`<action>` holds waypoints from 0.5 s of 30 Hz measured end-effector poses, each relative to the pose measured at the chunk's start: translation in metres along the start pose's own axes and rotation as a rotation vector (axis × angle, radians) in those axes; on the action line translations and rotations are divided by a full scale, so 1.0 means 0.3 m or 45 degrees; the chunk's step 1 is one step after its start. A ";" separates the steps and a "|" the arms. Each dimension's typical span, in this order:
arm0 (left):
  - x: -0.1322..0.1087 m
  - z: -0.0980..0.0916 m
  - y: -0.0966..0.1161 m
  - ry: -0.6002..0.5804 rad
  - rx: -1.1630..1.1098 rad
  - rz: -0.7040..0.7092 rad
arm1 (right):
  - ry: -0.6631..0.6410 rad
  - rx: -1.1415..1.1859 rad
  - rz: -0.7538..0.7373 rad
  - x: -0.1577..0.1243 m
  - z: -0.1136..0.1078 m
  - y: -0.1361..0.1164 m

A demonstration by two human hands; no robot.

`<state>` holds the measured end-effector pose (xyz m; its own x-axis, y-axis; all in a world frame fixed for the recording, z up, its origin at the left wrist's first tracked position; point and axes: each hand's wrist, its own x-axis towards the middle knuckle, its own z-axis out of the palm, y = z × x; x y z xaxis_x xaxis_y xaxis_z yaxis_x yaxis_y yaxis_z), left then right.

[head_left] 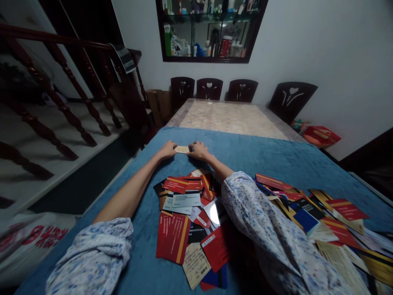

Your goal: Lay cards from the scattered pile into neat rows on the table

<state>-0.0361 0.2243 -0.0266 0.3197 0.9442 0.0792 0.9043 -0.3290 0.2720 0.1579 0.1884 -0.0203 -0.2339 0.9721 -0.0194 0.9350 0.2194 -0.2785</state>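
Both my arms reach far forward over a blue cloth (264, 155). My left hand (168, 149) and my right hand (199, 150) each pinch one end of a pale beige card (182, 149) that lies flat on the cloth between them. Their fingers are curled onto the card's edges. Closer to me, under my forearms, lies a heap of red, black and cream cards (190, 213). A second spread of cards (331, 221) covers the cloth on the right, beside my right sleeve.
Beyond the cloth the marble tabletop (230, 116) is bare, with several dark chairs (209, 88) along the far wall. A wooden stair railing (61, 82) runs on the left. A wall cabinet (211, 28) holds bottles. A red bag (321, 135) sits at the right.
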 end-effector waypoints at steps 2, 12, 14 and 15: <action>-0.007 0.002 0.002 0.006 -0.001 0.008 | -0.005 -0.004 -0.001 0.001 0.000 0.002; -0.078 0.014 0.008 0.143 -0.079 0.021 | -0.014 -0.006 -0.026 -0.025 -0.019 0.001; -0.102 0.014 0.007 0.151 -0.110 0.026 | -0.008 0.002 -0.038 -0.033 -0.022 0.002; -0.116 0.013 0.008 0.147 -0.125 0.029 | -0.002 0.005 -0.044 -0.037 -0.024 0.002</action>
<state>-0.0441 0.1907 -0.0325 0.2998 0.9339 0.1948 0.8633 -0.3524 0.3613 0.1630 0.1783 -0.0135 -0.2665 0.9638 -0.0115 0.9254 0.2525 -0.2827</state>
